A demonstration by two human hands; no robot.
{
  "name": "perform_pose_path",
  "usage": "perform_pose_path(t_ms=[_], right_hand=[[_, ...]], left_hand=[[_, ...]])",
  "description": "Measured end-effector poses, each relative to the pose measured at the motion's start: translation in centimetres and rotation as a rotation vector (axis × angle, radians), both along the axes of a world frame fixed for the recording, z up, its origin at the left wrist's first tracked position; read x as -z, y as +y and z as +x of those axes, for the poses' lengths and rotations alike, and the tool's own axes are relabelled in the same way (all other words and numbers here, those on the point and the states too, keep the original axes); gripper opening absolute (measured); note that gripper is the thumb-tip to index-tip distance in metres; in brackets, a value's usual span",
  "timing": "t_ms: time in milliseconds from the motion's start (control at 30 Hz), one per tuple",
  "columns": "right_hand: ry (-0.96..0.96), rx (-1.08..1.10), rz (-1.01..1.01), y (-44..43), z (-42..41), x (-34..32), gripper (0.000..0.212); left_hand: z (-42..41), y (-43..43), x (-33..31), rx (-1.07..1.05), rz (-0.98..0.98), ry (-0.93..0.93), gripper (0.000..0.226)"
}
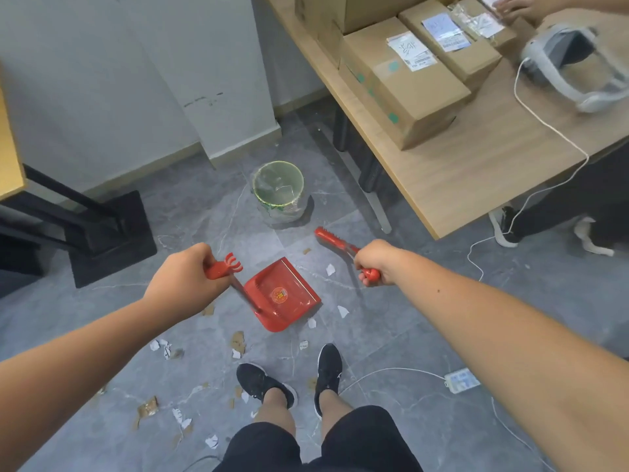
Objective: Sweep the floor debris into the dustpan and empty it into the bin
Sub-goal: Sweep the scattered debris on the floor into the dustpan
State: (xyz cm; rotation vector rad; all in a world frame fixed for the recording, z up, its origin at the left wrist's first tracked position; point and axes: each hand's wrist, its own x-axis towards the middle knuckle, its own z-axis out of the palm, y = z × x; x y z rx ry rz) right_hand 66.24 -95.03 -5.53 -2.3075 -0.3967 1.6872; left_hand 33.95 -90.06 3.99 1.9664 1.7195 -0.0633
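Note:
My left hand (185,275) grips the top of the long handle of a red dustpan (284,294), whose tray rests on the grey floor in front of my feet and looks empty. My right hand (377,264) grips the handle of a red brush (332,238), held above the floor with its head pointing up-left toward the bin. The round bin (278,185), lined with a clear bag, stands just beyond the dustpan. Torn paper and cardboard scraps (238,344) lie scattered around the dustpan, by my shoes and to the lower left.
A wooden table (476,158) at the right carries cardboard boxes (405,80) and a headset (571,66); another person's hand and shoe show there. A white cable and power strip (461,379) lie on the floor at right. A black desk base (109,240) stands at left.

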Motion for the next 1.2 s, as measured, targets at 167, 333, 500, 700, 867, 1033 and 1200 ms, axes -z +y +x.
perform_pose_path(t_ms=[167,333,500,700,867,1033,1200], right_hand=[[-0.022,0.120,0.004,-0.6,3.0,2.4,0.028],[-0.053,0.187,-0.044,-0.3,2.8,5.7,0.031],[0.043,0.096,-0.062,0.2,-1.4,6.0,0.013],[0.147,-0.115,-0.085,-0.1,-9.5,5.6,0.025],[0.166,-0.176,-0.119,-0.5,-16.1,5.5,0.017],[0.163,-0.294,-0.131,-1.2,-23.8,5.0,0.012],[0.164,-0.371,-0.129,-1.9,-31.7,4.6,0.015]], left_hand=[[3.3,0.4,1.0,0.034,-0.007,-0.028,0.035],[2.5,0.4,2.2,0.016,-0.034,-0.033,0.036],[-0.8,-0.7,2.6,-0.067,-0.038,-0.041,0.039],[-6.6,-3.5,2.5,-0.179,-0.025,-0.017,0.038],[-13.0,-6.0,2.8,-0.280,-0.019,-0.011,0.034],[-20.3,-9.1,3.4,-0.363,-0.007,-0.013,0.033],[-27.8,-12.5,3.5,-0.411,0.008,-0.021,0.033]])
